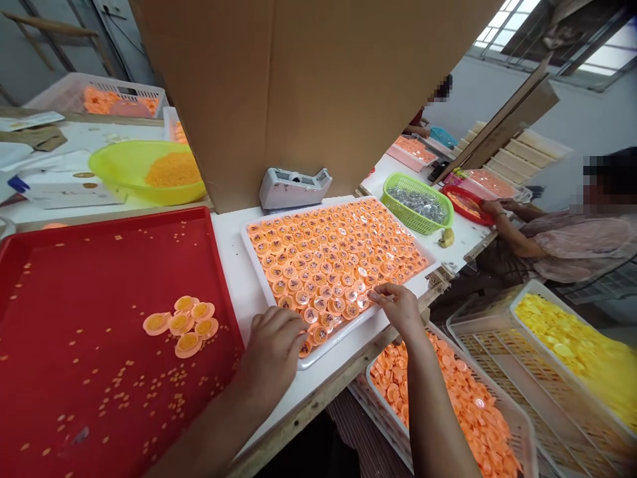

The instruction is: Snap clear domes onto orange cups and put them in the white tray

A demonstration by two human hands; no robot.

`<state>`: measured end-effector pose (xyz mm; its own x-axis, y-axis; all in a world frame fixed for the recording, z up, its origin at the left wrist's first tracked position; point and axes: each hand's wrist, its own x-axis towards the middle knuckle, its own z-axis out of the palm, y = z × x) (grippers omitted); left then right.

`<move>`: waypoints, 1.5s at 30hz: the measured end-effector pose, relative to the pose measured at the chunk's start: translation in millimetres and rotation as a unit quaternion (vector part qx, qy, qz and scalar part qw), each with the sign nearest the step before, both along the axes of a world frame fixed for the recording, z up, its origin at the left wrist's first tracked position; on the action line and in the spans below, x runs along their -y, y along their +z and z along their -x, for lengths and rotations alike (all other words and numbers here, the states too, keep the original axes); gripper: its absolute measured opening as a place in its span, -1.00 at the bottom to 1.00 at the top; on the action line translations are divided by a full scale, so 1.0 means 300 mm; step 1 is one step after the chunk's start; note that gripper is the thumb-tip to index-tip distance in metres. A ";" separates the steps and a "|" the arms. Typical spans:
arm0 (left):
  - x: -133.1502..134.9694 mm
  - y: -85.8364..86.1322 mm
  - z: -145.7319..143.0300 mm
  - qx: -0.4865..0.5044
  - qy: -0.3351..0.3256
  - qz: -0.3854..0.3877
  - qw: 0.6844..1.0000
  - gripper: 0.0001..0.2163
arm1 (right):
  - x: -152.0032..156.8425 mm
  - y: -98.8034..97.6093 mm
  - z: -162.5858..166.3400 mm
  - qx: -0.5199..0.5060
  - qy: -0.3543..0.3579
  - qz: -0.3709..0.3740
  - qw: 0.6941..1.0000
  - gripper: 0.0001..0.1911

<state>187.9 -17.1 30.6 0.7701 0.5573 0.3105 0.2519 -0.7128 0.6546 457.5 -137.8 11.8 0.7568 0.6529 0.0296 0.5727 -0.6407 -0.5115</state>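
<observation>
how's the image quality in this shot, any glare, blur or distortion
In the head view, the window at top right is blown out to white; the wide lens stretches the red tray toward the frame edge; the orange discs in the white tray show small glints; pixelation blurs the co-worker's head.

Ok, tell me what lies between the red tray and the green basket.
The head view shows a white tray packed with orange discs between the red tray and the green basket.

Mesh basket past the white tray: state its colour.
Lime green plastic basket, best in the head view.
</observation>
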 end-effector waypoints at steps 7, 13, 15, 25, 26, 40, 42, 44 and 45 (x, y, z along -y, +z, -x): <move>0.029 -0.005 -0.226 -0.063 -0.113 -0.098 0.987 -0.87 | -0.003 0.009 -0.017 -0.019 0.037 0.018 0.999 -0.74; -0.011 -0.017 -0.355 -0.084 -0.186 -0.124 0.971 -0.89 | -0.006 0.004 -0.021 -0.027 0.044 0.023 0.998 -0.77; -0.044 -0.030 -0.369 -0.081 -0.216 -0.119 0.966 -0.92 | -0.007 0.004 -0.023 -0.032 0.042 0.024 0.998 -0.79; -0.156 0.036 -0.352 -0.087 -0.357 -0.124 0.922 -0.92 | -0.003 0.007 -0.035 -0.055 0.034 0.017 0.998 -0.85; -0.155 0.044 -0.350 -0.092 -0.365 -0.127 0.918 -0.94 | -0.003 0.008 -0.036 -0.057 0.037 0.017 0.998 -0.84; -0.129 -0.043 -0.332 -0.041 -0.253 -0.091 0.962 -0.81 | -0.015 0.015 -0.006 -0.063 0.089 0.007 0.994 -0.81; -0.125 -0.037 -0.329 -0.034 -0.250 -0.092 0.963 -0.80 | -0.009 0.021 -0.001 -0.062 0.088 0.001 0.994 -0.79; -0.135 -0.024 -0.316 -0.027 -0.243 -0.094 0.965 -0.78 | 0.003 0.028 0.005 -0.059 0.078 -0.012 0.995 -0.79; -0.148 -0.015 -0.301 -0.014 -0.231 -0.093 0.969 -0.77 | 0.011 0.029 0.009 -0.055 0.068 -0.021 0.996 -0.78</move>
<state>278.3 27.4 26.2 0.9334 0.0888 0.3478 -0.1055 -0.8582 0.5023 454.8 -141.2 20.6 0.6615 0.7497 -0.0194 0.5912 -0.5373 -0.6015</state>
